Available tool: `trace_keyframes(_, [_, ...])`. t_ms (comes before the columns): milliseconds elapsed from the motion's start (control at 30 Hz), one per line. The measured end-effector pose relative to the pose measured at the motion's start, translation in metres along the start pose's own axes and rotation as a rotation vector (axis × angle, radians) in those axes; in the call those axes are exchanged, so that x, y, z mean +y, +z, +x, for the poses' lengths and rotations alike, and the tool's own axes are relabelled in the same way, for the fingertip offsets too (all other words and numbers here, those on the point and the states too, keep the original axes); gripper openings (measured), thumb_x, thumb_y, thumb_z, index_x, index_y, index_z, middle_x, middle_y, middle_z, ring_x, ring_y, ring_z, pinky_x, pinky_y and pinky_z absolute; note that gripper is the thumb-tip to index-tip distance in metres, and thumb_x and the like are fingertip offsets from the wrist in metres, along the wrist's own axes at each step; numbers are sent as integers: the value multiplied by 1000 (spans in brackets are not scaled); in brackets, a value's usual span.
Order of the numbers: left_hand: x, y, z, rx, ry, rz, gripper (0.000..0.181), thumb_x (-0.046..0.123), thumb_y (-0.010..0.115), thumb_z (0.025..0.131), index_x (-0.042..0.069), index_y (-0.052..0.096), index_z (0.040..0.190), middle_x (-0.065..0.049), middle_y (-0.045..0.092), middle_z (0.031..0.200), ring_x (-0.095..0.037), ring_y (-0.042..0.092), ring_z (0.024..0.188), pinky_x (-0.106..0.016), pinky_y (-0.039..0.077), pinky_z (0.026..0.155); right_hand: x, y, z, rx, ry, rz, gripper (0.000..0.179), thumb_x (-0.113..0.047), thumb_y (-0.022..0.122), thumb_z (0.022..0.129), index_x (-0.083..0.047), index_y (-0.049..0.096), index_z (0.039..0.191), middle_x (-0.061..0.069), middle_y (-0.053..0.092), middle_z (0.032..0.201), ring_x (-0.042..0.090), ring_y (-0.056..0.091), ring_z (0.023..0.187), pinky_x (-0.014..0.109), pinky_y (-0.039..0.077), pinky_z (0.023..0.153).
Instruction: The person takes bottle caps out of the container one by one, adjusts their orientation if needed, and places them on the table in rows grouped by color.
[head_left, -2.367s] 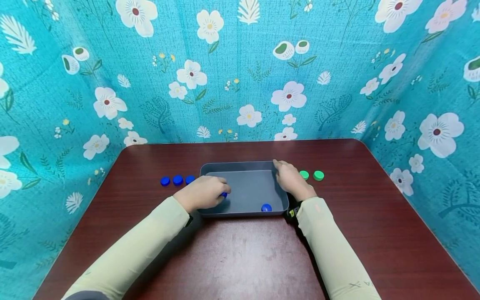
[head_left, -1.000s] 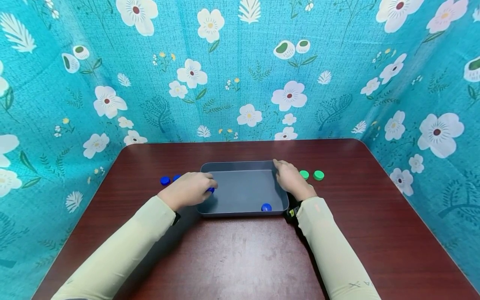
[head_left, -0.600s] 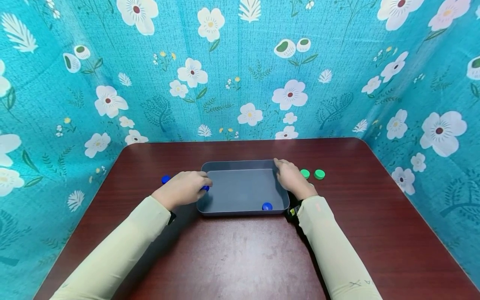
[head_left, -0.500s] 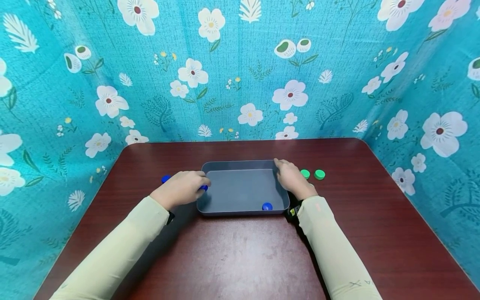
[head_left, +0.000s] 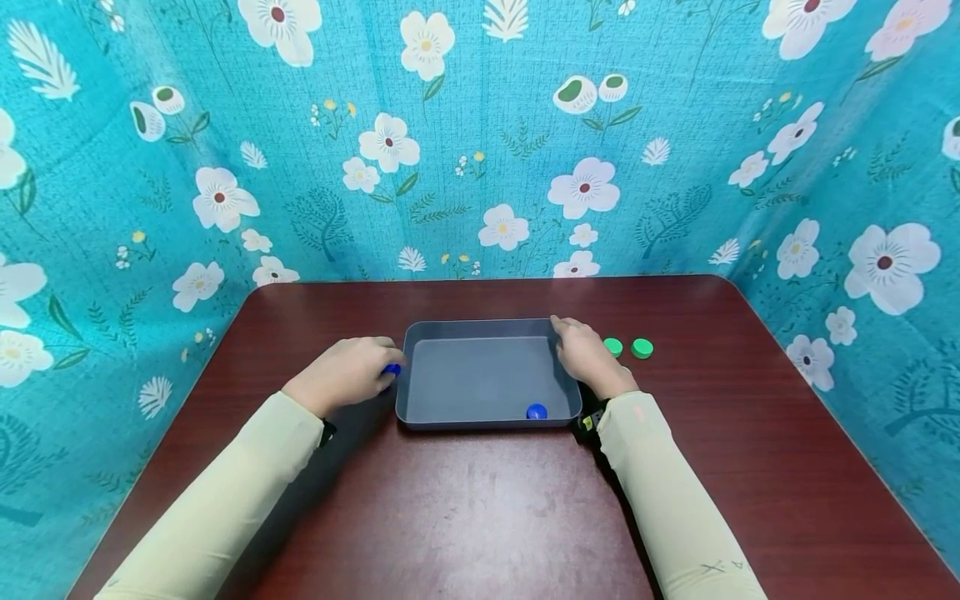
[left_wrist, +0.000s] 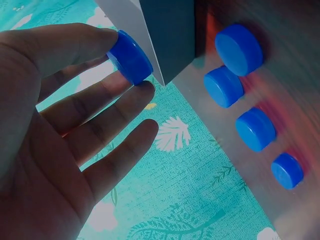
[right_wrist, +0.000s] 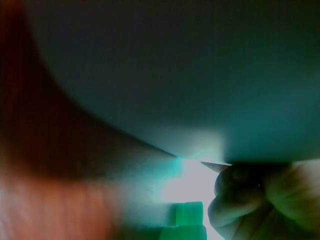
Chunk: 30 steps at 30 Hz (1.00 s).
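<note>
My left hand (head_left: 345, 375) hovers just left of the grey tray (head_left: 480, 423), pinching a blue bottle cap (left_wrist: 131, 57) between thumb and fingertips. Beside the tray's wall, several more blue caps (left_wrist: 255, 129) stand in a row on the table in the left wrist view. From the head, that row is mostly covered by the left hand. One blue cap (head_left: 536, 412) lies inside the tray near its front right corner. My right hand (head_left: 588, 358) grips the tray's right wall, its fingers (right_wrist: 235, 205) bent against the outside.
Green caps (head_left: 642, 348) sit on the dark red table (head_left: 480, 517) right of the tray, partly behind the right hand. A teal flowered cloth (head_left: 450, 167) hangs behind the table and along both sides.
My left hand has drawn back leftward from over the tray to outside its left wall, still holding a blue cap. It now covers the row of blue caps. The right hand stays put.
</note>
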<state>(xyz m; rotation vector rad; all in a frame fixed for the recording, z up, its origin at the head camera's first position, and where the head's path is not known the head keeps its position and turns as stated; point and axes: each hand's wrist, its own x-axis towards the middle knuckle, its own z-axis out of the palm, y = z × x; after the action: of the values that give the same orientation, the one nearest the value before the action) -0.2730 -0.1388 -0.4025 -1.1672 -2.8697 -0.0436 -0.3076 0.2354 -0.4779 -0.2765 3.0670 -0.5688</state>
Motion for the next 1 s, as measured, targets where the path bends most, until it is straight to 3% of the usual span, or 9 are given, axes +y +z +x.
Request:
trace_keyframes(300, [-8, 5, -5, -33, -70, -21, 19, 14, 74, 86, 15, 75, 104, -2, 65, 94, -13, 59, 77, -34, 57, 70, 0, 0, 1, 1, 6, 4, 54, -4, 54, 98, 2, 36, 148, 22, 43, 144, 37, 44, 130, 50, 42, 100])
trace_keyframes(633, [-17, 9, -17, -19, -122, -46, 26, 13, 76, 84, 11, 74, 110, -4, 65, 96, -17, 62, 81, -38, 57, 74, 1, -1, 1, -4, -20, -3, 52, -3, 51, 98, 3, 35, 148, 24, 43, 144, 37, 44, 130, 51, 41, 100])
trace_keyframes(1000, [-23, 12, -21, -23, -166, -54, 27, 15, 76, 85, 10, 74, 111, -5, 66, 97, -19, 63, 82, -39, 57, 74, 0, -2, 1, -10, -22, 4, 52, -4, 51, 99, 3, 35, 148, 24, 42, 144, 37, 43, 131, 51, 41, 101])
